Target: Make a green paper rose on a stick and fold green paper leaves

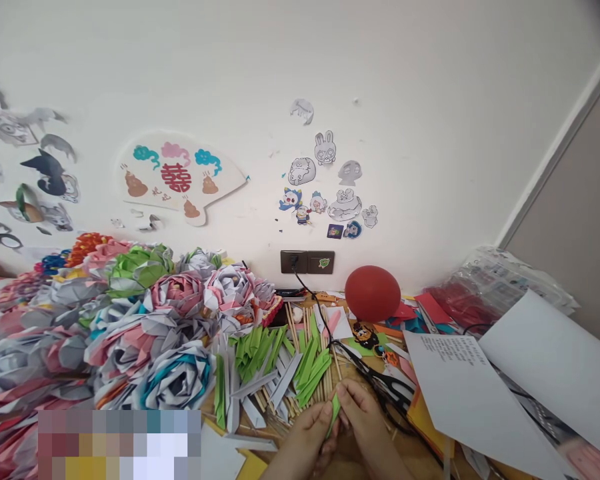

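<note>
Low in the middle of the head view, my left hand (307,427) and my right hand (361,413) are close together, both closed on a narrow piece of folded green paper (335,412). A thin wooden stick (337,368) points up from just above my fingers; whether I grip it too, I cannot tell. Just beyond my hands lie folded green paper strips (314,370), folded white paper strips (285,381) and several wooden sticks (293,327). Black-handled scissors (397,387) rest to the right of my right hand.
Large folded-paper flowers (177,377) crowd the left side. A red balloon (373,293) sits against the wall, near a brown socket plate (307,262) with a black cable (313,293). White sheets (473,393) and plastic packaging (510,283) cover the right. A pixelated block hides the lower left.
</note>
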Motion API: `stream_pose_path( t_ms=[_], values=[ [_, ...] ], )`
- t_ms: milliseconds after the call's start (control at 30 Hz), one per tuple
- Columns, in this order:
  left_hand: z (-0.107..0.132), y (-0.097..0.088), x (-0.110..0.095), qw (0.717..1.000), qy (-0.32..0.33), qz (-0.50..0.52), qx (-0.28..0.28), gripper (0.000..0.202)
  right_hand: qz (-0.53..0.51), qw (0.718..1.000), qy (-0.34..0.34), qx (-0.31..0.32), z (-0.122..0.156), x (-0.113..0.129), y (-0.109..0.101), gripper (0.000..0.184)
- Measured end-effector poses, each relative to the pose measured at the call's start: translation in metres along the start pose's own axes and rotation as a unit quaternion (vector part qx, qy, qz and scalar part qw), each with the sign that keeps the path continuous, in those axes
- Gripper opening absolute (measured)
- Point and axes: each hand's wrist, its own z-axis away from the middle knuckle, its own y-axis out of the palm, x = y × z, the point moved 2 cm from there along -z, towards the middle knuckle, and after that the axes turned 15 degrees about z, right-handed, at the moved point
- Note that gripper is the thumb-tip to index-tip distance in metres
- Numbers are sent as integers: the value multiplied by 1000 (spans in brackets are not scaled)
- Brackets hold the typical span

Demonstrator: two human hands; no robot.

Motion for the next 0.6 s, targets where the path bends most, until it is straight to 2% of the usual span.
stream_pose_path(
  t_ms=[367,600],
  values=[
    [-1,0,2,1000,1,-7,-9,58,15,1000,0,-13,0,3,0,52],
    [-3,0,2,1000,-9,-9,-16,60,5,1000,7,-10,-2,-5,2,50]
  ],
)
